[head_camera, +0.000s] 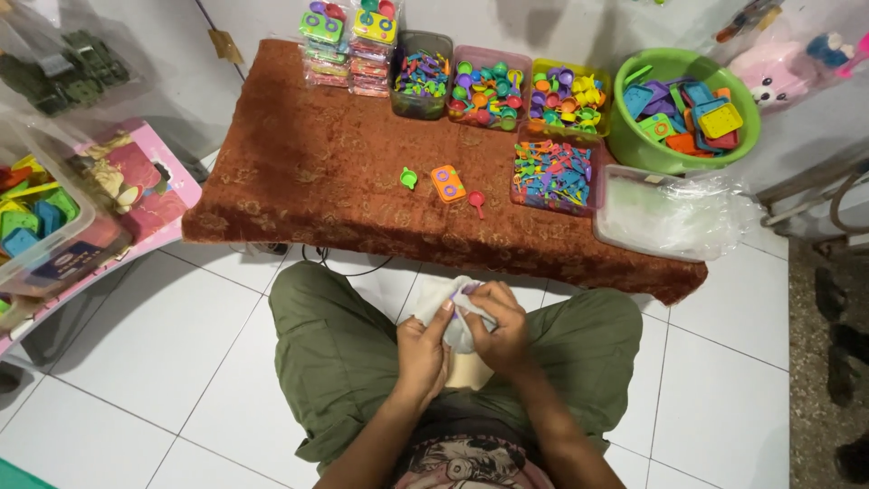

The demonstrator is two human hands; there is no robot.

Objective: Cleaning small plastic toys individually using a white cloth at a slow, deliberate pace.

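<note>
Starting at my far left, I see a clear storage bin [41, 222] of bright plastic pieces on a pink box lid [149, 181] at the edge of the tiled floor. Next comes the low table under a rust-brown patterned cloth [317, 163]; on the cloth lie a small green toy cup [409, 177], an orange toy tile [448, 183] and a little red scoop [476, 201], close together near the middle. Below them, over my lap in olive trousers, my left hand [423, 349] is curled shut, pinching the near edge of a small clear plastic bag [453, 303], and my right hand [496, 326] grips the same bag from the other side, fingers closed tight on it; the two hands touch each other. The bag sits between my knees, just short of the table's front edge. Further right along the back of the table stand trays of coloured toy pieces [489, 91], then a green basin [683, 149] of plastic toy parts, and in front of it a pile of clear bags [674, 217].
</note>
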